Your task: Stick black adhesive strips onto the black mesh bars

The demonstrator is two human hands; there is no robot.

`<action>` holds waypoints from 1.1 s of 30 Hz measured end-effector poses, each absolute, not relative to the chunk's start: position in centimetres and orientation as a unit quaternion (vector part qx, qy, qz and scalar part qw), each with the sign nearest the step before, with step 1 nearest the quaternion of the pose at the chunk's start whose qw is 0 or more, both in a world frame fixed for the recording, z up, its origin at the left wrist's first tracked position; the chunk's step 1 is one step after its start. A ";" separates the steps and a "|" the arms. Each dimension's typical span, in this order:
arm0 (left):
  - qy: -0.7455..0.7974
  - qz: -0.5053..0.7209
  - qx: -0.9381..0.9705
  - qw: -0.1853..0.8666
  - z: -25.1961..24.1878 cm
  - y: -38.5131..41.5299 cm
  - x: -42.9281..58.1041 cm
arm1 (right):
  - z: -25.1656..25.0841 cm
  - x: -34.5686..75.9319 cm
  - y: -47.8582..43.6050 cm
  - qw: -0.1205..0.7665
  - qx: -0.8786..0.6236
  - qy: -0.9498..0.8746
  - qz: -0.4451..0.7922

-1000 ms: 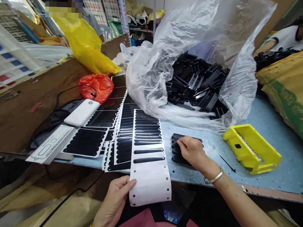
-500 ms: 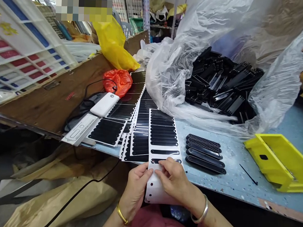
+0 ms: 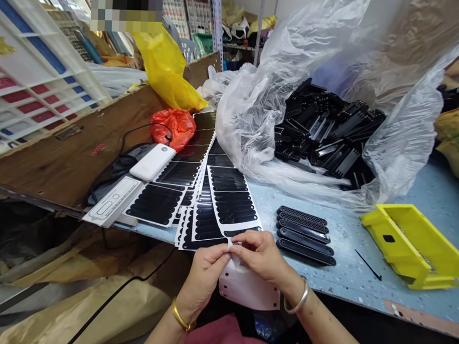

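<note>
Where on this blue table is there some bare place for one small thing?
Free: between the black bars and the yellow bin, avoiding the thin black piece; also beyond the bin, right of the clear bag. Crowded: the left side, where black-striped sheets, a white device and a red bag lie.

A white backing sheet [image 3: 250, 292] of black strip stickers [image 3: 233, 209] crosses the blue tabletop's [image 3: 346, 227] near edge; round-ended strips lie in crosswise rows on its far part, while the bare, dark-dotted near end is creased.
</note>
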State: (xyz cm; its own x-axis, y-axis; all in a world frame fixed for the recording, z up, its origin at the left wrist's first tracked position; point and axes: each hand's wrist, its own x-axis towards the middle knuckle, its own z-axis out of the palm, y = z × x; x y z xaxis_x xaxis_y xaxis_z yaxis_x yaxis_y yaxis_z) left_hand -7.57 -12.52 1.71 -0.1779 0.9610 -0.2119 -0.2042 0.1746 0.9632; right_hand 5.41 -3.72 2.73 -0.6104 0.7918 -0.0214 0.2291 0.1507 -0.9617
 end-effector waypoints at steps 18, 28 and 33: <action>0.808 0.392 0.401 0.181 0.7 -13.3 -10.7 | 9.3 20.9 0.9 0.468 -0.427 -0.489 0.599; 0.591 0.399 0.469 0.520 5.8 -3.6 -4.7 | 8.7 23.1 0.2 0.426 -0.463 -0.568 0.531; 0.511 0.339 0.462 0.641 6.1 1.5 -1.7 | 9.0 22.7 0.8 0.405 -0.461 -0.570 0.546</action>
